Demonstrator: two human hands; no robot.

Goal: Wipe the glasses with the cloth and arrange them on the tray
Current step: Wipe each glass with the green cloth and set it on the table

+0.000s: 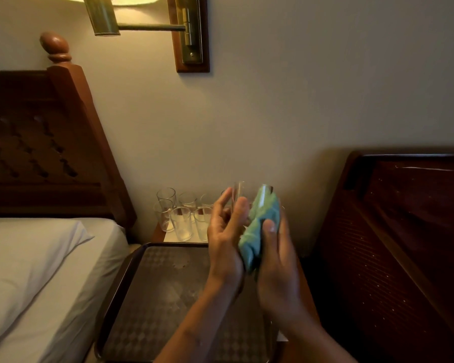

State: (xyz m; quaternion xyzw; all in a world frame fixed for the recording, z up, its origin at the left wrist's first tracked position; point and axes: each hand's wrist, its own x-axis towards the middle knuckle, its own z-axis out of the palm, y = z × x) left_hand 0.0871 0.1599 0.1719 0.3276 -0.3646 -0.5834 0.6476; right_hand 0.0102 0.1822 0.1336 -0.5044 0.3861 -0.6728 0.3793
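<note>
Left hand point(224, 242) round blurred clear glass point(238, 193), right hand point(279, 260) round crumpled green cloth point(262, 218).

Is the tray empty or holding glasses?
Empty where visible: the tray shows bare patterned surface; the glasses stand beyond it. Its right part is hidden.

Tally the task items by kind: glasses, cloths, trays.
Glasses: 7. Six stand behind the tray; the held glass is in the left hand. More may be hidden behind the hands.
Cloth: 1, in the right hand.
Tray: 1
Total: 9
</note>
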